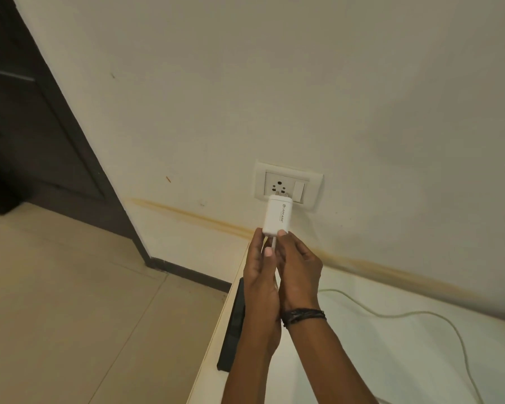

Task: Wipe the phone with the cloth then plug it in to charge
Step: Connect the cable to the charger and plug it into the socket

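A white charger adapter (277,214) is held up to the wall socket (279,185), its two metal pins touching the socket's lower holes. My left hand (260,275) pinches the adapter's lower left corner and the cable stub. My right hand (299,269) grips its lower right corner. A white cable (420,314) trails from the hands over the white table (362,360) to the right. The dark phone (234,322) lies at the table's left edge, partly hidden behind my left forearm. No cloth is in view.
The socket plate has a white rocker switch (298,190) to the right of the holes. A dark door frame (79,147) runs down the left. Beige floor tiles (70,301) lie below it, left of the table.
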